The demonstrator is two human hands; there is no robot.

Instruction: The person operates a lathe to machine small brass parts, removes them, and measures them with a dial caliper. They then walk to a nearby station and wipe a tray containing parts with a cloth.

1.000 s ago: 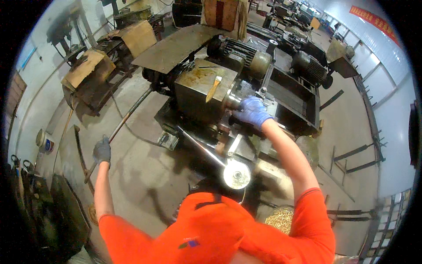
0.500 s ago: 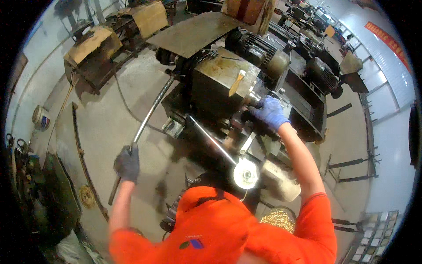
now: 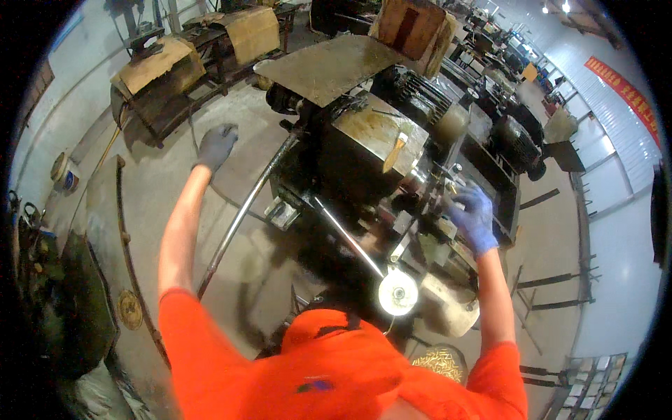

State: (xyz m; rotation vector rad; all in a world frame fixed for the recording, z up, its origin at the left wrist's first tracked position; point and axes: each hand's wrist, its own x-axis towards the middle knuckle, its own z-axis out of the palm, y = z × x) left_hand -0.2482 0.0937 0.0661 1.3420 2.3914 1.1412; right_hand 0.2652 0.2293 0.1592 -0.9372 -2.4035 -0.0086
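My left hand [image 3: 218,145], in a dark grey glove, is in the air left of the long metal lever bar [image 3: 241,213]. It holds nothing, and its fingers are loosely stretched. My right hand [image 3: 476,215], in a blue glove, is just right of the machine's spindle [image 3: 418,176]. Its fingers are bent together beside small metal fittings; a tiny yellowish spot shows near the fingertips, too small to name. A brush [image 3: 395,154] with a wooden handle lies on the oily metal housing [image 3: 350,129]. Nearer me are a round pale handwheel [image 3: 397,292] and a shiny rod [image 3: 346,234].
A container of small brass-coloured pieces [image 3: 439,364] stands low, near my right elbow. A flat metal plate [image 3: 329,66] covers the machine's far left. Motors [image 3: 514,140] sit behind and right. A bucket [image 3: 64,173] and benches with cardboard [image 3: 157,63] stand at left.
My left hand has let go of the lever bar and moved up and away to its left. My right hand has drawn back from the spindle, rightward and nearer me. The view has shifted slightly.
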